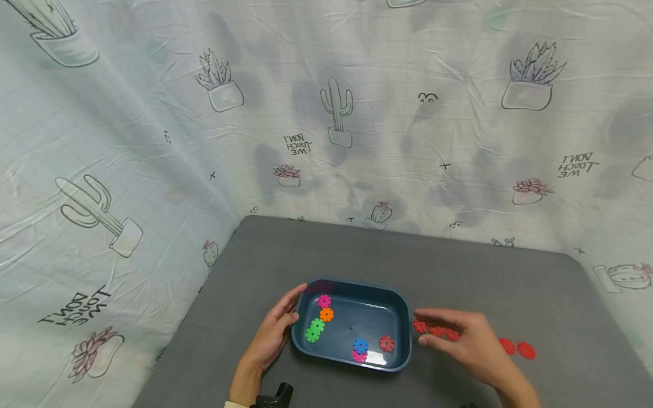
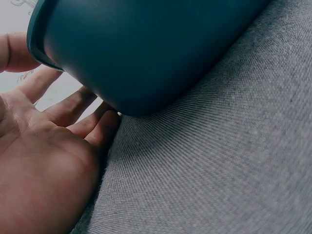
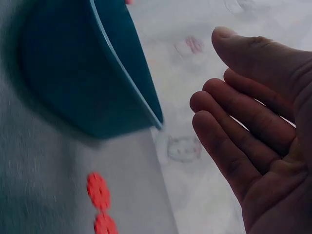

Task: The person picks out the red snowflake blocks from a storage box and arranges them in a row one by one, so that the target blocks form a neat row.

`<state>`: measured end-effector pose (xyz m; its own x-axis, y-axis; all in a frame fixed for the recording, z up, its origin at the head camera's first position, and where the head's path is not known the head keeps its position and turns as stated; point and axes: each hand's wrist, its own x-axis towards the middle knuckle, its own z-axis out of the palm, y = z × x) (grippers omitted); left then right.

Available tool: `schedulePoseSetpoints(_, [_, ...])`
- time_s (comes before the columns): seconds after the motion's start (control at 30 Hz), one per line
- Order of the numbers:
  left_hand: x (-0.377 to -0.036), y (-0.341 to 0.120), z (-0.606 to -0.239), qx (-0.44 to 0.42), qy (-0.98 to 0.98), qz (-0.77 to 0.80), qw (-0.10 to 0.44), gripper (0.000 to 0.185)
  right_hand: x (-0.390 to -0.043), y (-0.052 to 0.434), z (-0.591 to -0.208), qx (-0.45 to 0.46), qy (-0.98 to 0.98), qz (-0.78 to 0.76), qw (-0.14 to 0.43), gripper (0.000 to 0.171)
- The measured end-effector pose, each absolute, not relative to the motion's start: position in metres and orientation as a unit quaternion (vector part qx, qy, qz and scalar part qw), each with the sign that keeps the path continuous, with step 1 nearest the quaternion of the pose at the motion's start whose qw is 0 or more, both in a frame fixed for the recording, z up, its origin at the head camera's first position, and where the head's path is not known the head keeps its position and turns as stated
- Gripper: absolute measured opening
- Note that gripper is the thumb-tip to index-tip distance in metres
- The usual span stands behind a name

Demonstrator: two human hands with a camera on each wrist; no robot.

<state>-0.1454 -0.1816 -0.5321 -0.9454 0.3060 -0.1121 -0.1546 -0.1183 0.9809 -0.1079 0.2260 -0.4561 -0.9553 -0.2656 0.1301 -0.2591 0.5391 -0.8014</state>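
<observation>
A dark blue rectangular tray (image 1: pixel 352 320) sits on the grey cloth. My left hand (image 1: pixel 270 339) holds its left end, with the thumb at the rim and the other fingers along the outer wall, as the left wrist view also shows. Inside lie notched plastic discs: a pink disc (image 1: pixel 324 301), an orange disc (image 1: pixel 326 314), two green discs (image 1: pixel 317 325), a blue disc (image 1: pixel 360 345) partly over another pink one, and a red disc (image 1: pixel 386 343). Beyond the right end, my right hand (image 1: pixel 479 343) hovers beside a row of red discs (image 1: pixel 420 326), fingers loosely extended, nothing in them.
More red discs (image 1: pixel 526 351) continue the row to the right of my right hand. Grey cloth (image 1: pixel 306 249) covers the table. Behind and to the left hangs a pale curtain (image 1: pixel 388 124) printed with potted cacti. A black object (image 1: pixel 278 395) shows near my left wrist.
</observation>
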Motion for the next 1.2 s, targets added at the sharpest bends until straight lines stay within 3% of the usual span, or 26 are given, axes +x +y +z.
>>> schedulePoseSetpoints(0.33, [-0.145, -0.182, -0.533, 0.064, 0.637, 0.753, 0.155, 0.06, -0.125, 0.194, -0.459, -0.237, 0.874, -0.42, 0.058, 0.04])
schedulePoseSetpoints(0.67, [-0.145, -0.182, -0.532, 0.065, 0.641, 0.748, 0.161, 0.06, -0.143, 0.165, -0.458, -0.345, 0.899, -0.256, 0.092, 0.031])
schedulePoseSetpoints(0.9, [-0.145, -0.182, -0.531, 0.064, 0.641, 0.748, 0.159, 0.06, -0.145, 0.144, -0.459, -0.335, 0.917, -0.173, 0.131, 0.021])
schedulePoseSetpoints(1.2, [-0.145, -0.183, -0.531, 0.063, 0.639, 0.749, 0.16, 0.06, -0.141, 0.124, -0.471, -0.31, 0.946, -0.065, 0.069, 0.015])
